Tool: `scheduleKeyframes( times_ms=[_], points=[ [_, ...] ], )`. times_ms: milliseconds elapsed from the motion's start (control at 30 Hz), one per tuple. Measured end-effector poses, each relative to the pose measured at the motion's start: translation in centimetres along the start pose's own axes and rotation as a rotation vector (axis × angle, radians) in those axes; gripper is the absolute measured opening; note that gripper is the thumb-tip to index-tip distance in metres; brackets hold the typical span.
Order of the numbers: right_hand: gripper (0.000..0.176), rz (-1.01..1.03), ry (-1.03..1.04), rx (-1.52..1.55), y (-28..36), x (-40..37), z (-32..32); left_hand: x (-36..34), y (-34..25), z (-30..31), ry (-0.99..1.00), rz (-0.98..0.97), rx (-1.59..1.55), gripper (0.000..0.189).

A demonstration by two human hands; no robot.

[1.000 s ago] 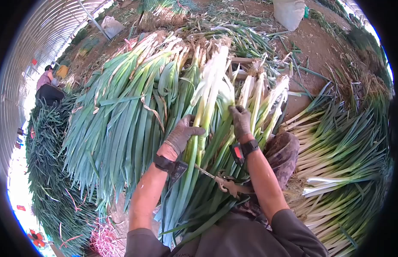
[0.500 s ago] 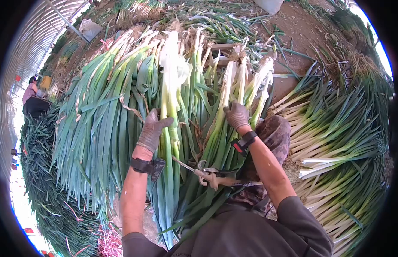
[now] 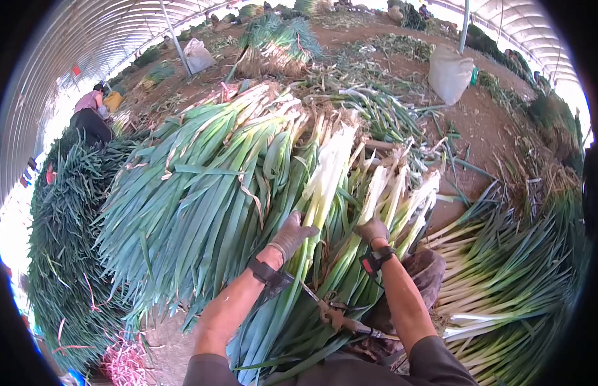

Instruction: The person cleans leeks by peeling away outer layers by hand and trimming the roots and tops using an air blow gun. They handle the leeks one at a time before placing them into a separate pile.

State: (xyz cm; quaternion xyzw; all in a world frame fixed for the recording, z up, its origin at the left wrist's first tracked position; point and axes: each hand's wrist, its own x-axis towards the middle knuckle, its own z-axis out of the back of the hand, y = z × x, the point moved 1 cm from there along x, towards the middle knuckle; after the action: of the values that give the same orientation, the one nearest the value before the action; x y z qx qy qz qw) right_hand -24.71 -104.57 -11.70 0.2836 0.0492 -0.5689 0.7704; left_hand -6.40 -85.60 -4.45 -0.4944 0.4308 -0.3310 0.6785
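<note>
Head view: white sack (image 3: 450,74) (contents hidden) stands well beyond; left hand (image 3: 292,235) clasps a pale leek stalk (image 3: 328,174), right hand (image 3: 373,229) clasps the neighbouring stalk (image 3: 384,190), white ends past both fists.

Sunlit arched greenhouse roof (image 3: 86,38), bare dirt floor (image 3: 479,122)

Matt knitted cloth glove on left hand (image 3: 291,235), waxy smooth leeks (image 3: 324,186) (glossy white stalks), rough soil (image 3: 485,128)

light: bright daylight | glare: blown-out white at 8 and 2 o'clock | shadows: soft | edges: fisheye-bent, black vignette | focus: sharp centre
</note>
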Motion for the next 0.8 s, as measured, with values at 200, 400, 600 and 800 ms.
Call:
scheduleKeyframes(
  times_ms=[200, 400, 600, 800],
  points=[
    [0.040, 0.223, -0.068, 0.478, 1.0, 0.3, 1.0, -0.8, -0.9, 1.2, -0.035, -0.001, -0.130, 0.063],
    [0.034, 0.368, 0.278, 1.142, 3.8, -2.3, 2.5, -0.7, -0.7, 1.8, -0.049, -0.045, -0.152, 0.056],
    [0.032, 0.423, 0.467, 1.477, 4.9, -5.5, 3.2, -0.8, -1.0, 1.6, -0.050, -0.088, -0.100, 0.057],
    [0.035, 0.562, 0.347, 1.412, 4.6, -3.8, 6.0, -0.2, -3.4, 2.2, -0.076, -0.075, -0.151, 0.043]
  ],
)
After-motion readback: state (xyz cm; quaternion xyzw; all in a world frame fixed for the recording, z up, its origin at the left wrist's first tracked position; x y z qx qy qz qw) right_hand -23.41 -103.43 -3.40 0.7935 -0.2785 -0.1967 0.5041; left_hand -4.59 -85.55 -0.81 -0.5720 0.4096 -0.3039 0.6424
